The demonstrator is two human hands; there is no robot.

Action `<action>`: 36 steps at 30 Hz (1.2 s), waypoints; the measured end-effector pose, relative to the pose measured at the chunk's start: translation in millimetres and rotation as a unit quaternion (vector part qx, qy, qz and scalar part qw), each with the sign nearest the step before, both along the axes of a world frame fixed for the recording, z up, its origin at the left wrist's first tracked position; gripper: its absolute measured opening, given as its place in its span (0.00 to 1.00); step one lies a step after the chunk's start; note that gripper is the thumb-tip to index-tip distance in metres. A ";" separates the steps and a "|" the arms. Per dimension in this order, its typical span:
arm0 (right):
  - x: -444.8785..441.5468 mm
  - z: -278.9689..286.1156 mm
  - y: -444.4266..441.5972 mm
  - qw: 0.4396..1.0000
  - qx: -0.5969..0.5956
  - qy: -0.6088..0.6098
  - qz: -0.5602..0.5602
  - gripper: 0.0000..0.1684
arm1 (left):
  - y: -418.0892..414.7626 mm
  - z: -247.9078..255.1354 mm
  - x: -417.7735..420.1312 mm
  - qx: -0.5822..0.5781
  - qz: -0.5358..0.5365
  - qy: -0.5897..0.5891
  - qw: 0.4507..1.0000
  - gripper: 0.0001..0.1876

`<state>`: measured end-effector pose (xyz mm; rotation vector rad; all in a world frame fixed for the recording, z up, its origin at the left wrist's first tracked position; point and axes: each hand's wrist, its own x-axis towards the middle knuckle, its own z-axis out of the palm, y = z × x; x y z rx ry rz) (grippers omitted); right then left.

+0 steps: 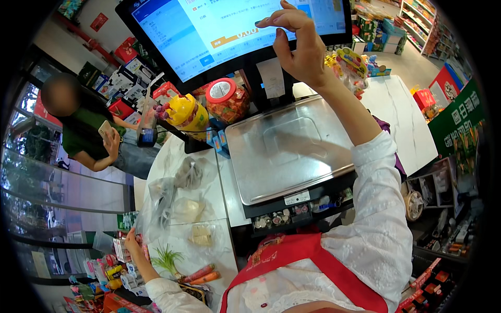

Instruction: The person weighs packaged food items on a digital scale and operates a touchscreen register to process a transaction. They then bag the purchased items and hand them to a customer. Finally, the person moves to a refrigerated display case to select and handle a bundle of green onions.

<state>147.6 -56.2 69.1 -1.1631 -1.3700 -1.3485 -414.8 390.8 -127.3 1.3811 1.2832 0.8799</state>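
Observation:
My right hand [301, 47] is raised in front of a lit touchscreen monitor [235, 31], fingers bent and apart, holding nothing; I cannot tell whether a fingertip touches the glass. Below it lies the bare steel plate of a counter scale [293, 144]. At the lower left, my left hand [133, 241] is at the edge of a clear plastic bag [158, 211]; whether the fingers grip it is unclear. Beside that bag on the white counter are a knotted bag [189, 173], pale blocks in thin plastic [200, 234], green stalks [168, 260] and carrots [205, 277].
A person [92, 129] with a phone [105, 129] stands across the counter. A red-lidded candy jar [227, 99], a yellow lollipop holder [188, 117] and small blue boxes [219, 143] stand left of the scale. An open coin drawer [274, 221] lies below it.

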 end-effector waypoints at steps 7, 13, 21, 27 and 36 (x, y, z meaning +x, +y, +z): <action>-2.8 -3.9 5.1 1.000 -0.011 -0.024 0.011 0.16 | 12.0 -5.3 -2.3 -0.010 0.014 -0.007 1.000 0.12; -4.3 -14.2 7.5 0.998 -0.052 -0.021 0.000 0.16 | 16.9 -9.4 -1.0 -0.007 0.013 0.001 1.000 0.12; -42.7 -15.7 16.5 0.986 -0.090 0.053 0.133 0.18 | 6.5 4.5 19.3 -0.016 -0.033 -0.064 0.997 0.12; -129.9 18.7 -11.7 0.756 -0.060 0.169 0.629 0.13 | -6.9 11.5 54.5 -0.035 -0.047 -0.081 0.995 0.13; -186.9 23.0 -14.6 0.712 -0.085 0.045 0.696 0.10 | 26.2 -23.8 32.3 -0.043 -0.090 -0.122 0.987 0.13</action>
